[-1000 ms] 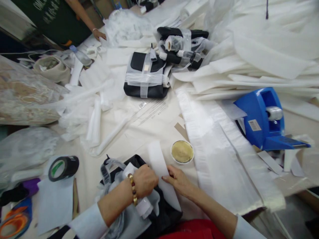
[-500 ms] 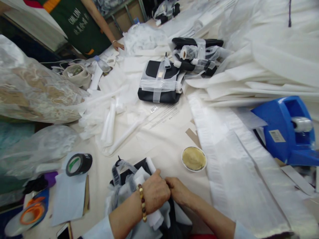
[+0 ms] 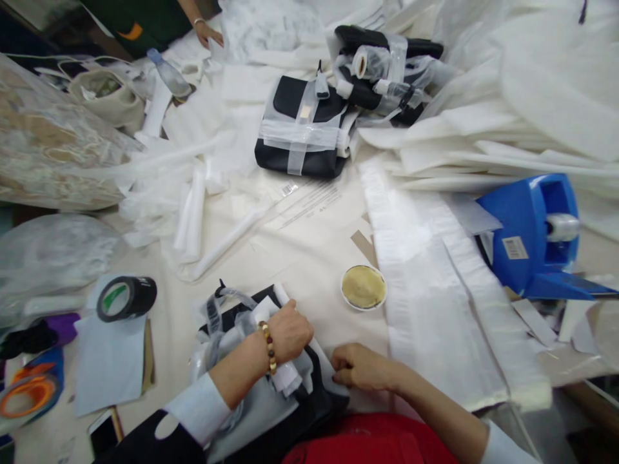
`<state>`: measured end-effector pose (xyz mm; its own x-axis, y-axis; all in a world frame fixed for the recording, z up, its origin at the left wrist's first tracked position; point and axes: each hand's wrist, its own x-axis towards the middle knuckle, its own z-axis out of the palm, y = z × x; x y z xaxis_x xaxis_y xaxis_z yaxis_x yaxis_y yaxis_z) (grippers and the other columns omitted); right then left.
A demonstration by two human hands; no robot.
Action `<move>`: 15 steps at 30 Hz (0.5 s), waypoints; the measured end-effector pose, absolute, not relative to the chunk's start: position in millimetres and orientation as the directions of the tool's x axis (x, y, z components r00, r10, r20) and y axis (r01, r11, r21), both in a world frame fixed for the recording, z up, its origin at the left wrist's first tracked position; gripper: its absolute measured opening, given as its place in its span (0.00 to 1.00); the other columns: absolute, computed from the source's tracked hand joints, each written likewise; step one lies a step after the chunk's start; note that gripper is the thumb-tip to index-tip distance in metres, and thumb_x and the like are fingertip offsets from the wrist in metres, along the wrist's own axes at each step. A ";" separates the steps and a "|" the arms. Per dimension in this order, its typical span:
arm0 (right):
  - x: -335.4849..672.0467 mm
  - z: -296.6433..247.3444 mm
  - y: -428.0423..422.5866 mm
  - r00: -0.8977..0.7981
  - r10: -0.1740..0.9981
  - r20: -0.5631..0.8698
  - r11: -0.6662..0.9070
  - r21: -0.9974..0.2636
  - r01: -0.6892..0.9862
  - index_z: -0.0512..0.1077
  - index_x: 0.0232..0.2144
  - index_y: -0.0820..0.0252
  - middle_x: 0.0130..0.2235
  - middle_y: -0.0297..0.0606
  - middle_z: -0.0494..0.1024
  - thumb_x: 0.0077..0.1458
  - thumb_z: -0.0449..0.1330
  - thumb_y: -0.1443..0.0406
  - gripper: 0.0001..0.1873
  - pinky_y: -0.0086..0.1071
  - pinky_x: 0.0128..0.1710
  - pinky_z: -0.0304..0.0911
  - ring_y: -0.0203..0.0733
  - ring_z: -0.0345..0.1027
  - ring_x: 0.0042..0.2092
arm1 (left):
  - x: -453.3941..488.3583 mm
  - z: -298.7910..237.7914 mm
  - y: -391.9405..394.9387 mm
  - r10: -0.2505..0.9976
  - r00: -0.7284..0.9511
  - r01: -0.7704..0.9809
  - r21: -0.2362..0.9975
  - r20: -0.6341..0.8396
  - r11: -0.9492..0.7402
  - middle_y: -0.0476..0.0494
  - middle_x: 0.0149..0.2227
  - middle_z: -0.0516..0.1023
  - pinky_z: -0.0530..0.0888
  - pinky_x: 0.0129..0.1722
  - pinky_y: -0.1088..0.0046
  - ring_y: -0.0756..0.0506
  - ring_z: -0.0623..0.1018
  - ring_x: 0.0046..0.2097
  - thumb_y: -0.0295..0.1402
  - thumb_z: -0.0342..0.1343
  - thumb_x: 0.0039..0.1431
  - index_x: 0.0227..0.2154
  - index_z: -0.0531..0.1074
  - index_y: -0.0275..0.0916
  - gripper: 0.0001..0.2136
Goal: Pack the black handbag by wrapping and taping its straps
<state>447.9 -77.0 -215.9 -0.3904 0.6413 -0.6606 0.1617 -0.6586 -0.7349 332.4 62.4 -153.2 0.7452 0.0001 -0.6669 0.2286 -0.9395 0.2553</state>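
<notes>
A black and grey bag (image 3: pixel 316 403) lies low in the view, with clear wrapping and white foam on its upper part. My left hand (image 3: pixel 290 332), a beaded bracelet at its wrist, is closed over the bag's top edge; its fingertips are hidden beneath it. At the bag's right edge, my right hand (image 3: pixel 362 367) has its fingers curled and thumb and forefinger pinched on the rim. The bag's strap (image 3: pixel 215 312), wrapped in film, loops up at its left. Just above the right hand sits a small round tub (image 3: pixel 363 287) with a yellowish surface.
A wrapped black bag (image 3: pixel 300 129) and more wrapped pieces (image 3: pixel 387 71) stand farther back. To the right are a blue tape dispenser (image 3: pixel 527 232) and white plastic sleeves (image 3: pixel 435 309). Black tape (image 3: pixel 140 295), scissors (image 3: pixel 29 393) and a phone (image 3: pixel 102 433) lie left. Another person's hand (image 3: pixel 209 33) rests at the back.
My hands, close together before, are now apart: the right has moved down along the bag's right edge. The bag lies flatter. The whole view has shifted, with the camera tilted lower.
</notes>
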 end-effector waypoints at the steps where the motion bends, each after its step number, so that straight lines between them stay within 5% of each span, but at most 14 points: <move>1: 444.9 -216.7 -81.0 -0.385 0.634 -0.671 -0.669 -0.725 0.161 0.63 0.18 0.61 0.17 0.27 0.63 0.39 0.56 0.69 0.04 0.24 0.20 0.48 0.30 0.55 0.21 | 333.3 -151.1 62.7 -0.011 0.729 0.214 0.243 -0.684 -0.946 0.38 0.24 0.77 0.63 0.38 0.62 0.44 0.75 0.28 0.18 0.52 0.47 0.20 0.72 0.30 0.07; 10: 426.9 -220.1 -78.2 -0.329 0.699 -0.635 -0.639 -0.761 0.111 0.62 0.20 0.61 0.21 0.28 0.63 0.40 0.52 0.69 0.01 0.24 0.23 0.48 0.31 0.54 0.25 | 343.2 -146.6 62.3 -0.031 0.663 0.210 0.225 -0.748 -0.951 0.38 0.24 0.77 0.62 0.38 0.63 0.44 0.74 0.28 0.21 0.52 0.48 0.21 0.73 0.33 0.07; 15: 426.0 -223.6 -81.5 -0.281 0.749 -0.600 -0.606 -0.792 0.075 0.60 0.21 0.60 0.22 0.28 0.61 0.39 0.51 0.69 0.01 0.25 0.24 0.48 0.32 0.53 0.26 | 345.0 -145.4 53.7 0.065 0.693 0.272 0.177 -0.718 -0.946 0.40 0.22 0.76 0.62 0.37 0.63 0.45 0.73 0.25 0.21 0.53 0.48 0.17 0.71 0.34 0.08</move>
<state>426.0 -81.5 -223.6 -0.2806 0.7493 -0.5998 0.0751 -0.6059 -0.7920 345.0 53.7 -145.4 0.6927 0.0646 -0.7184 0.2716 -0.9460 0.1768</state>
